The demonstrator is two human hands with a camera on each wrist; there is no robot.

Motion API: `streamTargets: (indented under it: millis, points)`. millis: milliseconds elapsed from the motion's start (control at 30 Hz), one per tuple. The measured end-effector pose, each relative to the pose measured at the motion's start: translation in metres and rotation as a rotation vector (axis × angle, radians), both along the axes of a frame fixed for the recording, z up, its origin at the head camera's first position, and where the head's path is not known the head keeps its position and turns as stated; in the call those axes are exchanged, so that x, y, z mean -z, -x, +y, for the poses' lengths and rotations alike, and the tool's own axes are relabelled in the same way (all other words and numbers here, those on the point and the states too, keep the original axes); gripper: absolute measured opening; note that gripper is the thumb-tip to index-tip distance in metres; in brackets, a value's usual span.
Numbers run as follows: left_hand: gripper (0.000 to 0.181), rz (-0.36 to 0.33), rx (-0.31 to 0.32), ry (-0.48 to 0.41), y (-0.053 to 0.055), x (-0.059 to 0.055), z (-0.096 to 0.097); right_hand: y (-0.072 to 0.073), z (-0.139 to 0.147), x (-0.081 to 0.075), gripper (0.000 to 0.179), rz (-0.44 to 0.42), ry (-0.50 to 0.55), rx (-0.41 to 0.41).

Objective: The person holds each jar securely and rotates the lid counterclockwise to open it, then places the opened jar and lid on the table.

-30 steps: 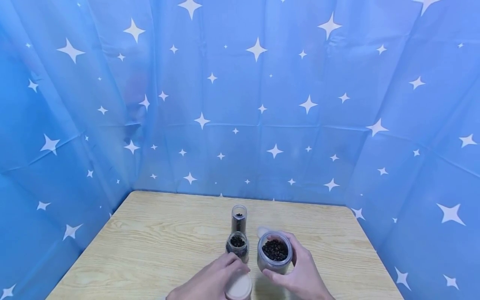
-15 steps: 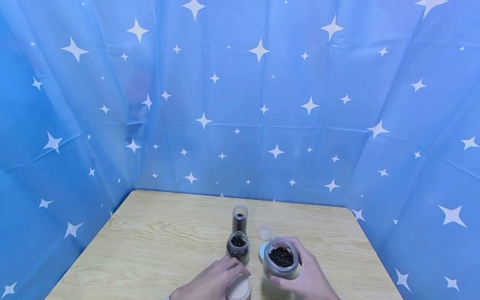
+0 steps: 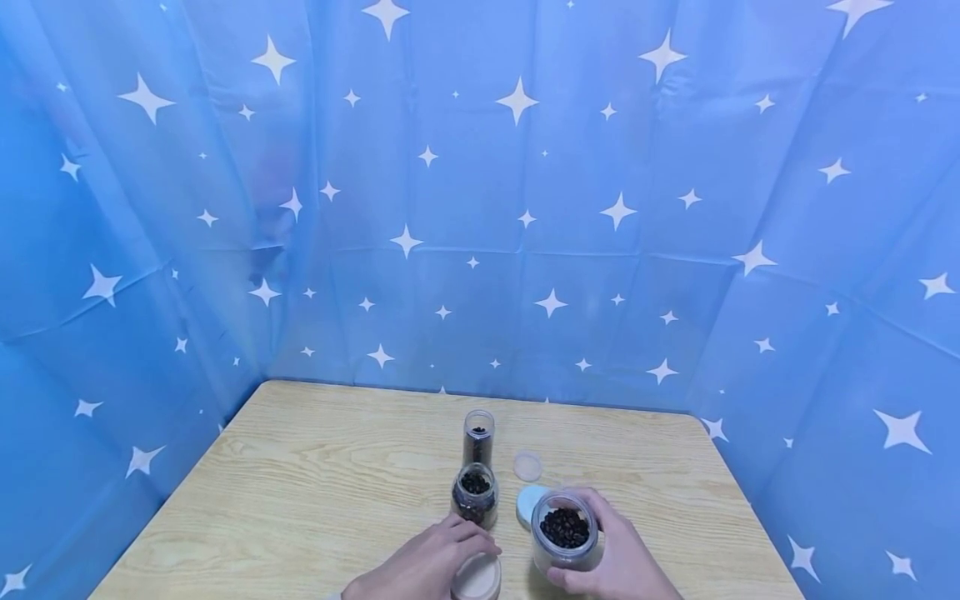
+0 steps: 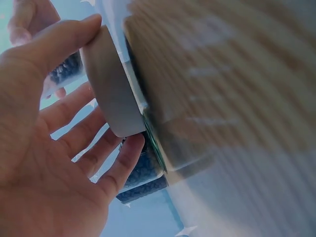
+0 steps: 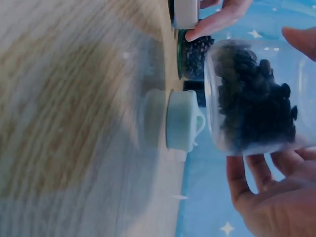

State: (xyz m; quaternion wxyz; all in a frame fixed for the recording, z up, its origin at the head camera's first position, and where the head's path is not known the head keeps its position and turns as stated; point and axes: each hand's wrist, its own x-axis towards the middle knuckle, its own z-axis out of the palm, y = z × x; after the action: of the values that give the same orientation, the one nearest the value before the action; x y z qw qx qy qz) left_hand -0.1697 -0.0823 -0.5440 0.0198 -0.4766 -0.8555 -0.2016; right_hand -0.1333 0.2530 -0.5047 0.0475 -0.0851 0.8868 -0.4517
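My right hand grips a clear, wide-mouthed jar partly filled with dark coffee beans. In the right wrist view the jar is held above the table, thumb on one side and fingers on the other. My left hand holds a thick, pale round lid at the near side of the table. The left wrist view shows thumb and fingers around the rim of this lid. Just left of the held jar lies a light-blue lid; it has a small loop on top in the right wrist view.
A squat glass jar of dark beans stands open beyond my left hand. Behind it is a tall, narrow clear jar, also with beans. A translucent disc lies to their right on the wooden table. Blue star-patterned curtains surround the table.
My right hand has brought the jar to the right and nearer to me, uncovering the light-blue lid and the translucent disc. The left hand has stayed at the pale lid.
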Motion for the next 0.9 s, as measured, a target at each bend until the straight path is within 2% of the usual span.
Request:
streamTargets:
  millis: [167,333,533,700,900]
  points:
    - [0.064,0.016,0.007,-0.005,0.0,0.002,-0.001,0.004,0.005,0.009,0.086,-0.019,0.001,-0.07]
    - [0.066,0.016,0.013,0.005,0.001,0.002,-0.002,0.007,0.007,0.013,0.09,-0.001,0.005,-0.12]
    - [0.066,-0.003,0.011,0.015,0.001,0.0,-0.002,0.008,0.007,0.016,0.092,0.036,-0.014,-0.152]
    - [0.065,0.008,0.013,0.006,-0.001,-0.004,-0.002,0.008,0.007,0.017,0.089,0.058,-0.022,-0.173]
    - [0.064,0.003,0.007,0.007,-0.003,-0.007,-0.003,0.008,0.007,0.018,0.083,0.053,-0.014,-0.2]
